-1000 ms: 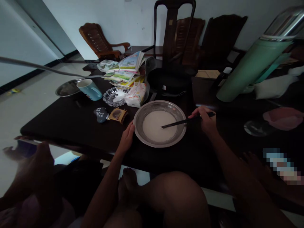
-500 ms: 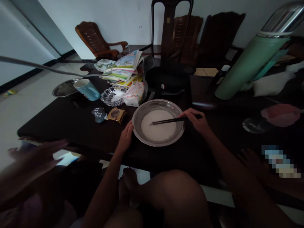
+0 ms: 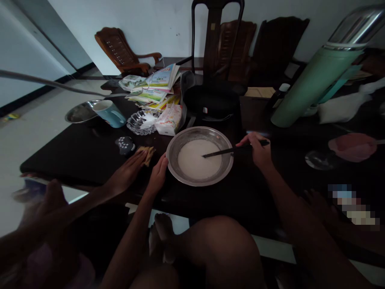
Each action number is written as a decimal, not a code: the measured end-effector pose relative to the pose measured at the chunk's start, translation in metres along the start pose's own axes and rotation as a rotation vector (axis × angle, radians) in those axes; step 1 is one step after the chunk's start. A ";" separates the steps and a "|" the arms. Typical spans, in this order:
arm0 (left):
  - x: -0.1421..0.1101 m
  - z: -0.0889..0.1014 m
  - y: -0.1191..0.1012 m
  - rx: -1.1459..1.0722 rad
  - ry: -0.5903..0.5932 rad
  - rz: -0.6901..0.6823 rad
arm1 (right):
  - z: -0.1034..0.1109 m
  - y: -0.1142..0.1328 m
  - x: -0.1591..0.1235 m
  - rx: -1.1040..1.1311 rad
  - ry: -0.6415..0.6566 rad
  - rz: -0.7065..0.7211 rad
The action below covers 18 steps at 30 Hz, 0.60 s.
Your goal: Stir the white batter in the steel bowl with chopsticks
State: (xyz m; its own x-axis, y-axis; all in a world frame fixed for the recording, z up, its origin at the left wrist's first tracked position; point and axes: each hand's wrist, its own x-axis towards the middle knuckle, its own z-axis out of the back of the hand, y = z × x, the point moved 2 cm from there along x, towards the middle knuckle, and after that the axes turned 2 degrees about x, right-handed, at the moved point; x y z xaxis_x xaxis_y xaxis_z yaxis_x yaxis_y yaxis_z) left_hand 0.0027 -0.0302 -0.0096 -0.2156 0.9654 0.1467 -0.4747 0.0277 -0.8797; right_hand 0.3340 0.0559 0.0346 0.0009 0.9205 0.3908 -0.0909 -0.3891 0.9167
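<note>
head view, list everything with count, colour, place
table: 1, dark, centre
bowl: 1, silver, on table
liquid: 1, white, in bowl
chopsticks: count unclear, black, tips in liquid
packet: 1, gold-brown, left of bowl
dotted thing: 1, grey, left of packet
tissues: 1 pack, white-pink, behind bowl
glass dish: 1, clear, beside tissues
basin: 1, silver, left
mug: 1, blue, beside basin
booklets: several, multicoloured, behind tissues
bag: 1, black, behind bowl
flask: 1, green-silver, right
bottle: 1, dark, by flask
pale bundle: 1, white, right
unclear item: 1, pink, right
chairs: at least 4, brown, top
cable: 1, grey, upper left
other person's hand: at least 1, on packet
knee: 1, bottom
left hand: 1, at bowl's left rim
right hand: 1, holding chopsticks
</note>
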 end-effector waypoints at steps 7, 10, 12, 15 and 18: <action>-0.002 0.001 -0.001 -0.006 0.020 0.020 | -0.008 0.003 -0.003 -0.100 0.222 0.063; -0.002 0.001 -0.003 -0.016 0.030 0.014 | -0.002 0.000 -0.001 -0.014 0.029 0.018; -0.002 0.001 -0.004 -0.018 0.036 0.013 | -0.001 -0.002 -0.001 0.058 0.018 -0.026; -0.002 0.002 -0.003 -0.006 0.030 0.019 | -0.005 -0.002 -0.001 0.008 0.193 -0.002; -0.002 0.001 -0.001 -0.004 0.018 0.016 | -0.002 -0.001 0.000 -0.036 0.132 0.042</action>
State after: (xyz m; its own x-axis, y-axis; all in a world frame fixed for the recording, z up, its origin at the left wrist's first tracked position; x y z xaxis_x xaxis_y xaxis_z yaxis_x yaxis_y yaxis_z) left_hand 0.0026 -0.0324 -0.0081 -0.2080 0.9702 0.1241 -0.4674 0.0128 -0.8839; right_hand 0.3322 0.0565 0.0335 -0.1346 0.9012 0.4121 -0.1236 -0.4279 0.8953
